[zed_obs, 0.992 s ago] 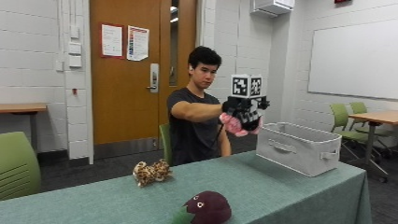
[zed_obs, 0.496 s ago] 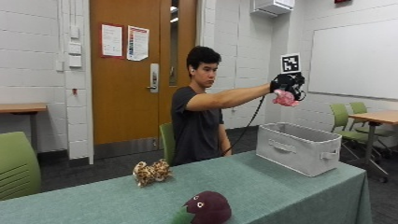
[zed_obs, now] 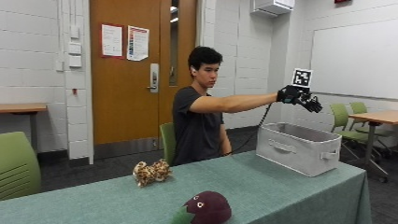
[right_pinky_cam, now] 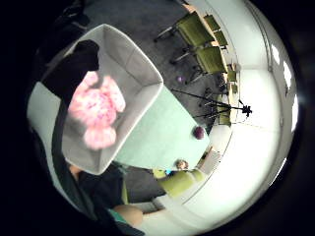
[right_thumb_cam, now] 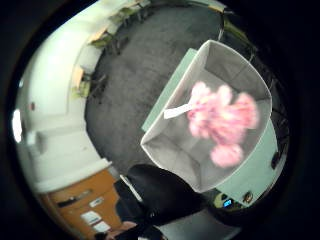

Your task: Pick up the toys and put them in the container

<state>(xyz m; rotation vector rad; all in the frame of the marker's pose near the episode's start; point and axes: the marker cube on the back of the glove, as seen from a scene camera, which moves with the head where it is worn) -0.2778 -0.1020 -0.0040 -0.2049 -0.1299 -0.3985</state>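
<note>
Step in hand: drop into the container [zed_obs: 298, 149].

- Your gloved right hand [zed_obs: 300, 99]: high above the bin at the table's [zed_obs: 280, 196] right end, fingers spread, holding nothing. Keep it centred over the opening.
- Pink toy [right_pinky_cam: 96, 110]: fluffy, lobed, inside the bin's outline; falling or landed, cannot tell.
- Container: grey fabric box, soft walls, side handles.
- Left to collect: spotted plush [zed_obs: 151, 171], far left; rounded maroon plush [zed_obs: 208, 207], near edge.

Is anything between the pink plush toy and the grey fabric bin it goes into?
Nothing visible: the pink plush toy is directly over the grey fabric bin, whose open inside looks empty, below the gloved right hand.
</note>
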